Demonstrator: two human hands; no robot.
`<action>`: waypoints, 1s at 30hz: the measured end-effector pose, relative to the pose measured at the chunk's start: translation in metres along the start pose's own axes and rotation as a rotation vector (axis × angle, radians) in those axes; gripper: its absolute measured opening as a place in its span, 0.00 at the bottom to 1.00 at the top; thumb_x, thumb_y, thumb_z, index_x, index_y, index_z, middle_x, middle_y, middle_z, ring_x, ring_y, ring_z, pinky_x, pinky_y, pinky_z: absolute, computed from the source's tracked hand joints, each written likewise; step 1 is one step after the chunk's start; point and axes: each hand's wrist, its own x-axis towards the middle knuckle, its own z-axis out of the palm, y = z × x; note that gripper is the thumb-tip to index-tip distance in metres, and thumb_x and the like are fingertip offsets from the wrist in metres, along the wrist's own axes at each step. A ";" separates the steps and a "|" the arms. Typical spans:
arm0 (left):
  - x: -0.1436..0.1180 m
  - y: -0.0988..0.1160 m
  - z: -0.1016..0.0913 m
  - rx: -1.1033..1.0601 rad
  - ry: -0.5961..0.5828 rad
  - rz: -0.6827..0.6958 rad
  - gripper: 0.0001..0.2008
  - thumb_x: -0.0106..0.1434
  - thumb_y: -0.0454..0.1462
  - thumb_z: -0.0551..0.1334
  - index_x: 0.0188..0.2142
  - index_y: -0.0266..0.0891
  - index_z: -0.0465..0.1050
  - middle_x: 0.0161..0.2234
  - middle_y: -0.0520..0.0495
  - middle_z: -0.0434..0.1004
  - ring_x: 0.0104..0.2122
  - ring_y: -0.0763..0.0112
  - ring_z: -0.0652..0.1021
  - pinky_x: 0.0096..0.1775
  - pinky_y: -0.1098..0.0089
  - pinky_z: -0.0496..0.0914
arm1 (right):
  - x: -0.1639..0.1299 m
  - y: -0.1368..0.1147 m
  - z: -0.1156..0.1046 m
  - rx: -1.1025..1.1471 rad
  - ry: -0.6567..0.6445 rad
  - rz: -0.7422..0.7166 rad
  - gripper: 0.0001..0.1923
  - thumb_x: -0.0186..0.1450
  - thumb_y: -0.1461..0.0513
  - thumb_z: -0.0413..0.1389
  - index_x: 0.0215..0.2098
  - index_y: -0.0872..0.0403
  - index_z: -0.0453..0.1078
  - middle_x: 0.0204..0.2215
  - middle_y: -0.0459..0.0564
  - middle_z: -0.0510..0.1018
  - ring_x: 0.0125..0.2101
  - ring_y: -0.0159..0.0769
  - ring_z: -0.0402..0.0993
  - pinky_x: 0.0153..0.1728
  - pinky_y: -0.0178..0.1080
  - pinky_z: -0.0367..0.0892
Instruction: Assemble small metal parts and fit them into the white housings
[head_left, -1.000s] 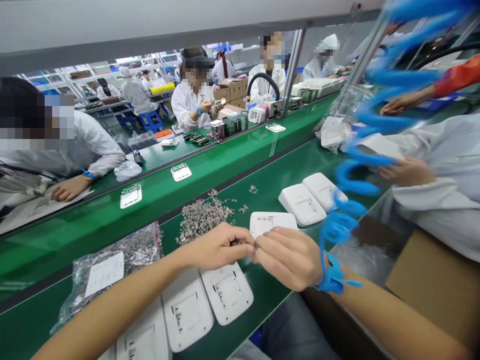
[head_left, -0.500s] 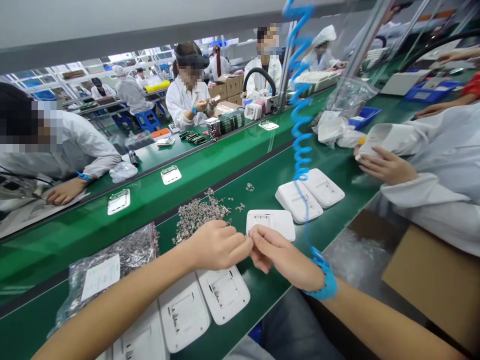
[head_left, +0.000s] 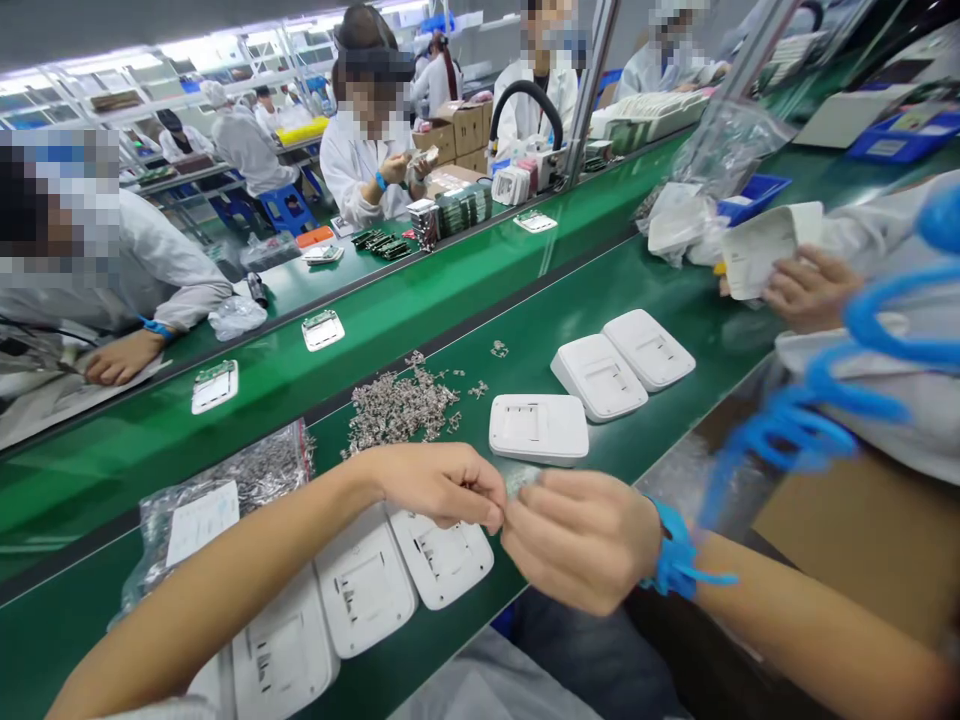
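Observation:
My left hand and my right hand meet fingertip to fingertip above the green bench, pinching small metal pieces between them. My right wrist wears a blue strap with a coiled blue cord. Just beyond my hands lies a white plastic housing. Under my left hand are more white housings, face down in a row. A loose pile of small metal parts lies behind my left hand.
A plastic bag of metal parts lies at the left. Two white housings sit to the right. A co-worker's hand holds a white part at the right. Other people work across the green conveyor. A cardboard box stands lower right.
My hands have dropped toward me, still pinched together, and the right hand has turned. The blue cord has swung from the middle to the right. The view has tilted down.

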 end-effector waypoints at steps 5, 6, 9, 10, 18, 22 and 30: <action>-0.006 0.004 0.001 0.719 0.435 0.309 0.13 0.72 0.40 0.52 0.36 0.37 0.71 0.25 0.52 0.70 0.24 0.77 0.68 0.29 0.72 0.61 | 0.006 0.001 0.009 0.549 0.409 0.750 0.13 0.75 0.59 0.48 0.32 0.52 0.64 0.24 0.45 0.73 0.23 0.30 0.69 0.25 0.35 0.67; -0.006 0.001 -0.003 0.917 0.539 0.306 0.13 0.72 0.38 0.50 0.36 0.37 0.71 0.27 0.50 0.72 0.26 0.76 0.69 0.29 0.72 0.60 | 0.006 0.003 0.009 0.669 0.429 0.856 0.13 0.74 0.56 0.50 0.32 0.52 0.64 0.25 0.46 0.75 0.23 0.29 0.71 0.25 0.35 0.68; -0.002 -0.021 -0.025 1.345 0.798 0.100 0.15 0.71 0.35 0.47 0.35 0.37 0.71 0.29 0.48 0.74 0.26 0.73 0.70 0.26 0.70 0.55 | -0.001 0.013 0.004 0.842 0.479 1.005 0.14 0.68 0.52 0.59 0.33 0.54 0.66 0.29 0.49 0.79 0.24 0.31 0.75 0.24 0.35 0.69; 0.000 -0.030 -0.035 1.407 0.863 0.002 0.16 0.72 0.35 0.47 0.35 0.38 0.71 0.29 0.47 0.74 0.26 0.71 0.71 0.25 0.70 0.54 | -0.004 0.017 0.002 0.835 0.485 1.033 0.15 0.66 0.52 0.61 0.33 0.54 0.67 0.27 0.48 0.79 0.23 0.31 0.74 0.23 0.35 0.69; 0.013 -0.057 -0.072 1.360 1.118 -0.363 0.20 0.71 0.45 0.53 0.56 0.39 0.68 0.54 0.34 0.69 0.53 0.50 0.69 0.48 0.56 0.64 | -0.014 0.038 -0.014 0.557 0.387 1.112 0.15 0.61 0.51 0.65 0.34 0.55 0.76 0.25 0.50 0.80 0.25 0.36 0.78 0.25 0.37 0.72; 0.028 -0.017 -0.045 1.273 1.240 -0.354 0.19 0.71 0.43 0.52 0.56 0.35 0.68 0.55 0.32 0.68 0.55 0.47 0.66 0.51 0.51 0.61 | -0.011 0.044 -0.022 0.482 0.451 1.098 0.16 0.58 0.50 0.66 0.35 0.55 0.78 0.23 0.50 0.81 0.23 0.36 0.77 0.26 0.40 0.74; 0.131 -0.002 0.089 1.028 1.213 -0.274 0.21 0.71 0.48 0.54 0.48 0.30 0.70 0.44 0.34 0.74 0.47 0.54 0.73 0.46 0.58 0.64 | -0.012 0.048 -0.048 0.218 0.250 0.918 0.14 0.62 0.54 0.61 0.40 0.55 0.79 0.22 0.48 0.79 0.22 0.36 0.76 0.27 0.39 0.73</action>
